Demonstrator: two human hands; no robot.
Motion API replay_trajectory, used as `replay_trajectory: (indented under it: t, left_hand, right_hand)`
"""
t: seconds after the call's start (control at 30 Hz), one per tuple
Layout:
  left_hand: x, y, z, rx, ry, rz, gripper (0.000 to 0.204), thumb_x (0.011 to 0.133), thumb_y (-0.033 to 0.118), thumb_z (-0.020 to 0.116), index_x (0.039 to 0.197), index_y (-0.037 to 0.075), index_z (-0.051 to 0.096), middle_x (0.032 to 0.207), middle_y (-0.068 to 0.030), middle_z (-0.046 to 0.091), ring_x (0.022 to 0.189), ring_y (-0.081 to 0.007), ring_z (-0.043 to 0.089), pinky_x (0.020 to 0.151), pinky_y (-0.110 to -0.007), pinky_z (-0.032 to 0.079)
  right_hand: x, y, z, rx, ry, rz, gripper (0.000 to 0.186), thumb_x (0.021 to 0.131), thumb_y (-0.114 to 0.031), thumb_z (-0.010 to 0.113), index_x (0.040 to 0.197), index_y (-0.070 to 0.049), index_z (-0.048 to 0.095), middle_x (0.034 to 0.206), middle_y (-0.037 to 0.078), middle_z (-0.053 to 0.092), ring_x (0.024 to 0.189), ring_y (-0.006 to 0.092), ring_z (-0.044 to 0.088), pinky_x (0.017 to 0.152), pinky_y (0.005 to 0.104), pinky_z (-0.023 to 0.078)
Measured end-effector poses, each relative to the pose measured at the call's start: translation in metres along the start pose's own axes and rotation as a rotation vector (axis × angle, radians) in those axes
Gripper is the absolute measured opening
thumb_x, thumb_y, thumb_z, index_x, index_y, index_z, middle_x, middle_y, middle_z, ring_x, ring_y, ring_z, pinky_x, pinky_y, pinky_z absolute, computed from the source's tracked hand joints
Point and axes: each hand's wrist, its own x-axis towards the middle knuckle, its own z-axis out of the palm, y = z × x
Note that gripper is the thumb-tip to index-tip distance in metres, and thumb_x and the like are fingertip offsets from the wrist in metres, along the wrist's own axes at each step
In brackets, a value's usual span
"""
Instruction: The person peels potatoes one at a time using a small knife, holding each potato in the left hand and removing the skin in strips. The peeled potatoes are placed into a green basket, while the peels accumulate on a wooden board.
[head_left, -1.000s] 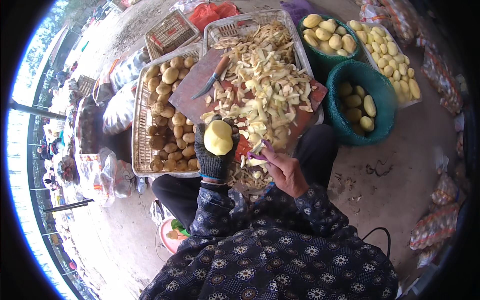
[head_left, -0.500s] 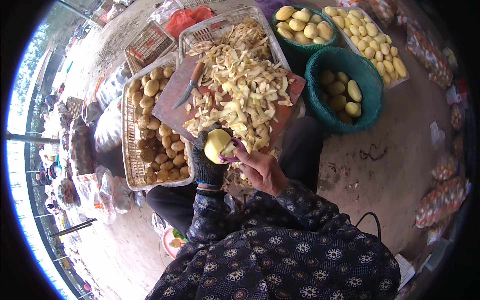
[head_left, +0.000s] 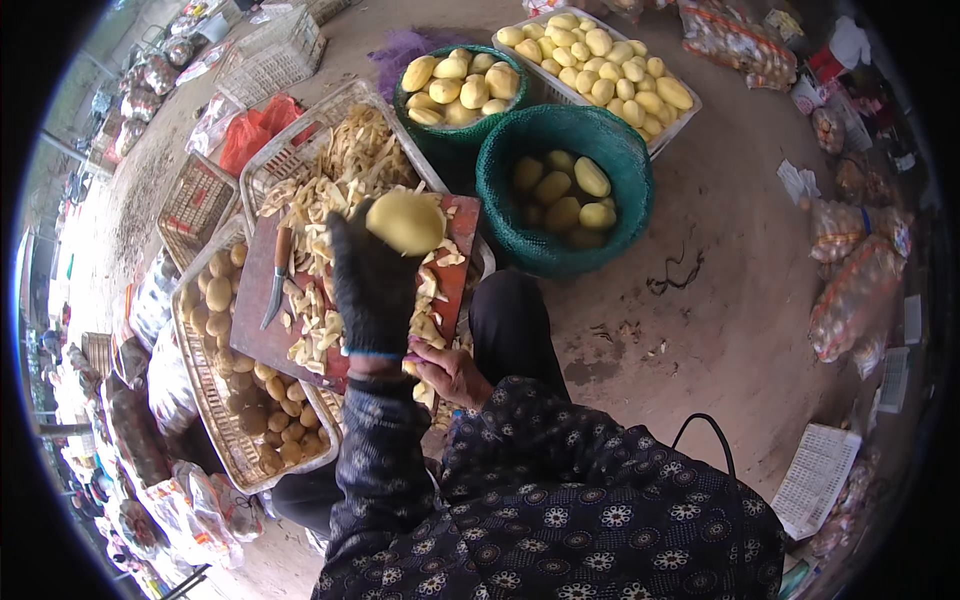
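Observation:
My left hand (head_left: 373,285), in a dark knitted glove, is closed around a peeled potato (head_left: 405,222) and reaches out over the red board (head_left: 262,335). Below it, my bare right hand (head_left: 455,375) is closed on a peeler, of which only a bit of purple shows by the thumb. Pale peelings (head_left: 312,325) lie in a heap across the board. A knife with a wooden handle (head_left: 282,250) rests on the board's left side, its curved blade toward me.
Unpeeled potatoes fill a crate (head_left: 262,478) at left. Behind the board stands a crate (head_left: 262,170) of peelings. To the right are a green-lined tub (head_left: 500,185) with potatoes in it, another full green-lined tub (head_left: 455,125) and a crate (head_left: 660,140) of peeled potatoes. Netted sacks (head_left: 850,300) lie far right.
My left hand has moved forward over the board with the potato, away from the peeler. My right hand has dropped back lower. The whole view has turned toward the right.

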Motion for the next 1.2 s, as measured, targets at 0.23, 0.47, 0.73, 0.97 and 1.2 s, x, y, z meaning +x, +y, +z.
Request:
replay_trajectory:
  t: [0.23,0.47,0.73,0.97,1.2]
  left_hand:
    - [-0.020,0.014,-0.082,0.170,0.306,0.281,0.031,0.086,0.023,0.061,0.112,0.007,0.056,0.098,-0.0036,0.059,0.085,-0.0208,0.058,0.075,-0.036,0.049]
    - [-0.207,0.145,-0.302,0.840,1.285,0.522,0.023,0.079,0.026,0.068,0.086,0.004,0.065,0.072,0.0020,0.059,0.057,-0.0136,0.050,0.058,-0.026,0.044]
    - [-0.246,0.271,-0.389,1.742,1.439,0.082,0.055,0.071,0.045,0.066,0.106,0.002,0.063,0.104,-0.0214,0.062,0.100,-0.0337,0.058,0.089,-0.039,0.043]
    - [-0.247,0.262,-0.439,2.179,1.003,-0.963,0.072,0.055,0.058,0.073,0.109,0.011,0.063,0.108,-0.0191,0.061,0.106,-0.0313,0.057,0.092,-0.040,0.043]
    - [-0.257,0.275,-0.456,1.624,1.082,-0.538,0.044,0.067,0.038,0.069,0.101,0.009,0.064,0.099,-0.0107,0.063,0.095,-0.0276,0.061,0.081,-0.039,0.050]
  right_hand:
    - [0.018,-0.054,-0.005,-0.084,-0.017,0.051,0.039,0.087,-0.012,0.053,0.125,-0.002,0.051,0.093,0.019,0.064,0.082,0.0163,0.061,0.073,0.0293,0.046]
    - [0.012,-0.020,-0.003,-0.544,-0.128,-0.129,0.054,0.081,-0.012,0.056,0.131,0.001,0.041,0.128,0.024,0.048,0.114,0.0366,0.051,0.093,0.0367,0.041]
    - [0.009,-0.020,0.003,-0.678,-0.049,-0.080,0.051,0.084,-0.013,0.053,0.131,0.004,0.041,0.123,0.024,0.052,0.109,0.0340,0.055,0.092,0.0364,0.042]
    - [0.006,-0.016,0.005,-0.821,-0.049,-0.031,0.046,0.085,-0.013,0.052,0.127,0.006,0.044,0.121,0.026,0.052,0.108,0.0357,0.055,0.091,0.0377,0.043]
    - [0.005,-0.013,0.004,-0.813,-0.071,-0.095,0.046,0.083,-0.011,0.052,0.126,0.006,0.045,0.122,0.028,0.051,0.106,0.0397,0.055,0.090,0.0398,0.045]
